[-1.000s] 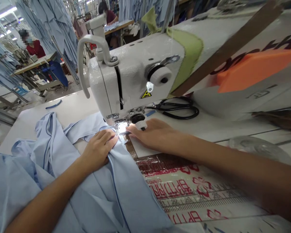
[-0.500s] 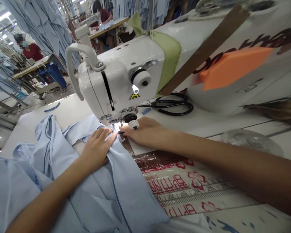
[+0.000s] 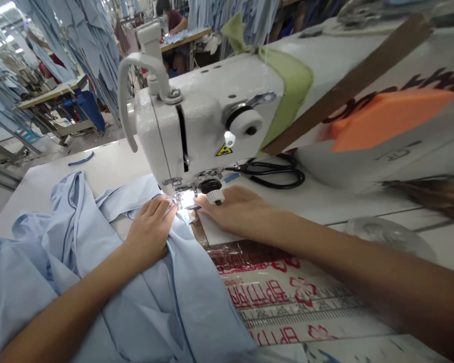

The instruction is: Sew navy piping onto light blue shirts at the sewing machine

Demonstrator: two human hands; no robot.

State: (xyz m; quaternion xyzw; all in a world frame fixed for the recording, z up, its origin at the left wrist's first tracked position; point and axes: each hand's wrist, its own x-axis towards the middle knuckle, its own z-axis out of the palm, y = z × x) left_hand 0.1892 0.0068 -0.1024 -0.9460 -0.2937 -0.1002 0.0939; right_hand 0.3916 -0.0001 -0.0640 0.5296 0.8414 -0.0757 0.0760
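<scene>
My left hand [image 3: 151, 227] presses and grips light blue cloth [image 3: 204, 287] just in front of the presser foot [image 3: 178, 197], its fingers bent close together. On the other side of the needle area, my right hand [image 3: 234, 204] has closed fingers, partly hidden behind a white knob. A small dark pointed thing [image 3: 192, 207] shows at its fingertips, too small to name. The white sewing machine [image 3: 200, 126] stands over both hands, its lamp lighting the stitching spot. The cloth spreads in folds to the left and front of the table.
Black-handled scissors [image 3: 276, 171] lie behind my right hand. An orange plate [image 3: 389, 118] and a green cloth strip [image 3: 293, 85] are on the machine. A printed ruler [image 3: 287, 307] lies under my right forearm. A person [image 3: 174, 22] works at a table behind.
The view has shifted, so the machine appears farther right. My left thumb has drawn back slightly toward its fingers. Both hands stay beside the needle; the cloth looks nearly unchanged.
</scene>
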